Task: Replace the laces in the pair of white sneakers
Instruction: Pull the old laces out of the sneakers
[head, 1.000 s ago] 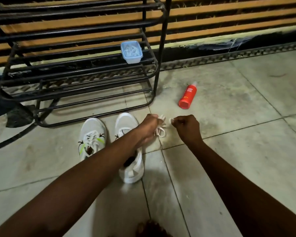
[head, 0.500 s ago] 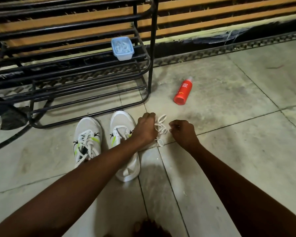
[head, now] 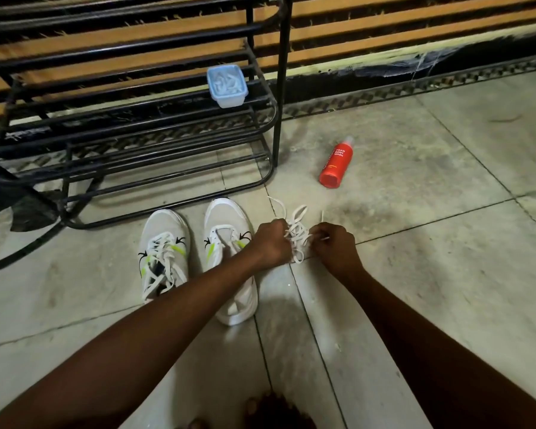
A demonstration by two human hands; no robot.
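Two white sneakers with green accents stand side by side on the tiled floor, toes toward the rack. The left sneaker (head: 163,252) is laced. My left forearm crosses the right sneaker (head: 229,239), whose eyelets look mostly bare. Just right of that shoe, a tangled bundle of white lace (head: 297,233) sits between my hands. My left hand (head: 271,243) grips the bundle's left side with curled fingers. My right hand (head: 334,244) pinches its right side. Loose loops and an end trail toward the rack.
A black metal shoe rack (head: 136,125) stands behind the sneakers, with a small blue-lidded plastic box (head: 227,88) on a shelf. A red foam body wash bottle (head: 336,164) lies on the floor to the right. A dark rag (head: 22,209) lies at the left.
My hands have come closer together around the lace. The bundle has loosened, with more loops and a loose end now spread out beyond my fingers.
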